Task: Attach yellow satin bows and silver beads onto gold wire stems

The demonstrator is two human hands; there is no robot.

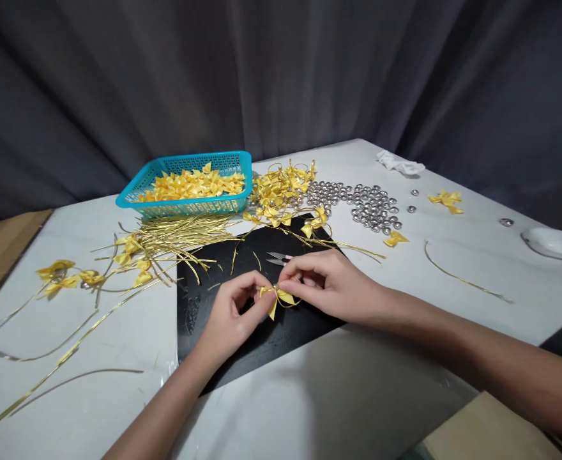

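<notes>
Between my two hands, over the black mat (243, 348), is a yellow ribbon bow (285, 296) with a loop of gold cord hanging below it. My left hand (239, 306) pinches the bow's left side between thumb and fingertips. My right hand (331, 284) is closed at the bow's upper middle, thumb and forefinger together; the cord at its knot is partly hidden by the fingers. Just behind the hands, small scissors (277, 258) lie on the mat, their handles covered by my right hand.
A blue basket (185, 208) of yellow bows stands at the back left. Gold cords (180, 236) lie before it, finished-looking bows (283, 185) beside it. Silver beads (374, 207) spread to the right. A white dish (553, 244) and white cloth (400, 163) sit farther right.
</notes>
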